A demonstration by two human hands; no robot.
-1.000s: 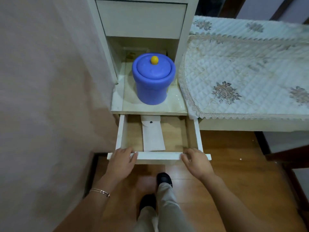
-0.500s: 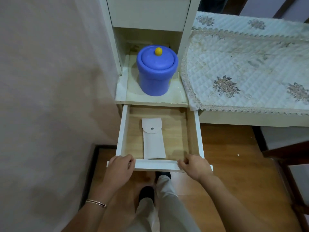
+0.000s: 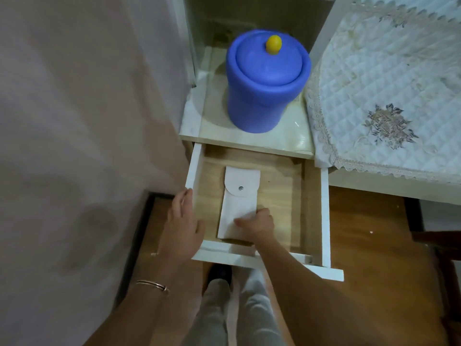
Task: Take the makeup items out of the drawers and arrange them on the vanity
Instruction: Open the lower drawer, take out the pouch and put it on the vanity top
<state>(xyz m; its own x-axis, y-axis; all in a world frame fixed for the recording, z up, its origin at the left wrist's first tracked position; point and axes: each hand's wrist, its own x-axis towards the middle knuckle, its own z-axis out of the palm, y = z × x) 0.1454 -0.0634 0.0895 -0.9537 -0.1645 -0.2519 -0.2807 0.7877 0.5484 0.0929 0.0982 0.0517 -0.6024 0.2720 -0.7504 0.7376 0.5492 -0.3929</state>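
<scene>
One wall (image 3: 74,121) fills the left half of the frame. At the upper right a quilted cloth (image 3: 389,78) with a lace edge covers the desk (image 3: 389,187). In the lower middle a drawer (image 3: 324,211) stands pulled out, its wooden bottom bare on the right. Above it, at the upper middle, a blue lidded bin (image 3: 262,96) with a yellow knob (image 3: 273,44) stands upright on a shelf (image 3: 249,139). A white pouch (image 3: 239,203) with a snap flap lies flat in the left part of the drawer, long side running top to bottom of the frame. The right hand (image 3: 257,224) reaches into the drawer, fingers curled over the pouch's lower right corner, thumb pressed on its face; whether it truly grips cannot be told. The left hand (image 3: 183,226) is open, fingers loosely spread along the drawer's left wall near its front corner, holding nothing. A thin bracelet (image 3: 153,285) circles the left wrist at lower left.
</scene>
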